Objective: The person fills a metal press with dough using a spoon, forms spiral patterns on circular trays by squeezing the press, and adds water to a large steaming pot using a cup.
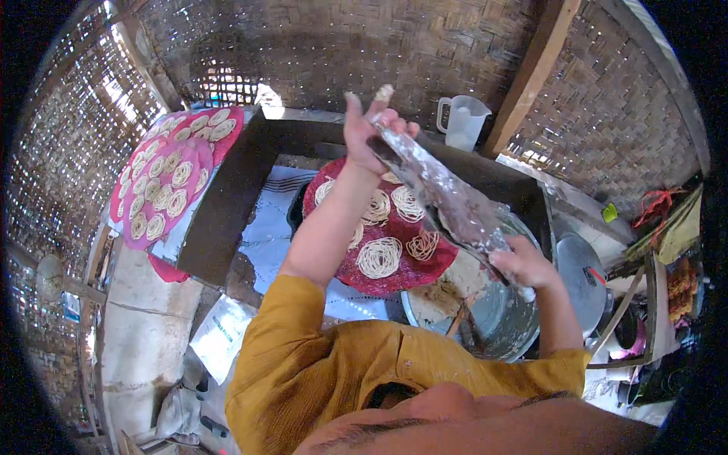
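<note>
My left hand [368, 140] holds the upper end of a long, pale-smeared plastic piece [440, 186], raised diagonally, with some of its fingers spread upward. My right hand [523, 262] grips its lower end. Beneath it, a red round mat [353, 269] bears several coiled nests of pale strands [378, 258]. A large metal basin [512, 326] below my right hand holds pale, crumbly dough [436, 299] and a wooden stick [457, 318]. The plastic piece hides part of the mat and basin.
Pink mats [145, 231] with coils lie on a board at left. A dark trough wall [212, 220], white cloth [262, 250] and white sack [224, 334] are nearby. A plastic jug [466, 121] stands behind; a metal lid [572, 273] is at right. Woven walls [622, 98] surround the area.
</note>
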{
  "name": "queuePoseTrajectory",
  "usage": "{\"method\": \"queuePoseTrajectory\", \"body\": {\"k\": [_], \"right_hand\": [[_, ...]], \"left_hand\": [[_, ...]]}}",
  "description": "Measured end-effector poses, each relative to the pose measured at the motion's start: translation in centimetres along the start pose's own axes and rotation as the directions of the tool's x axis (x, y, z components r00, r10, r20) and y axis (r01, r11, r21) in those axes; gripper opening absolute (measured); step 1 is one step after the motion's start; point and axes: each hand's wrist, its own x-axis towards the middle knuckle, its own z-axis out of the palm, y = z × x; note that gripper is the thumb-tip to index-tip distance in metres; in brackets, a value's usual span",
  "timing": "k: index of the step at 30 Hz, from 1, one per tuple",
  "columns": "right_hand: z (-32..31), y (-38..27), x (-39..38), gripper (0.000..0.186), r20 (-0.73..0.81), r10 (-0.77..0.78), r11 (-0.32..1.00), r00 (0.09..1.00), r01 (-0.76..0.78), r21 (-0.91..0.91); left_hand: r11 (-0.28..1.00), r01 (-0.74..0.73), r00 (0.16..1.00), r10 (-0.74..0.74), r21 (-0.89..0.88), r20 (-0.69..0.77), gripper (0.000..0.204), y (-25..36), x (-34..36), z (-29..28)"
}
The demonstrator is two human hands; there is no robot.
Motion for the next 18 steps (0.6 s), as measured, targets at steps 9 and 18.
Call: {"method": "queuePoseTrajectory", "body": {"k": [9, 18], "right_hand": [[-0.5, -0.6, -2.1, 0.053, 0.018, 0.003, 1.000, 1.000, -0.003, -0.005], [0.6, -1.3, -0.6, 0.047, 0.021, -0.092, 0.993, 0.996, 0.094, -0.075]], "left_hand": [[0.997, 0.062, 0.998, -0.060, -0.052, 0.034, 0.055, -0.3, -2.1, 1.0], [1.000, 0.000, 1.000, -0.001, 0.019, 0.022, 0.056, 1.8, -1.9, 2.4]]}}
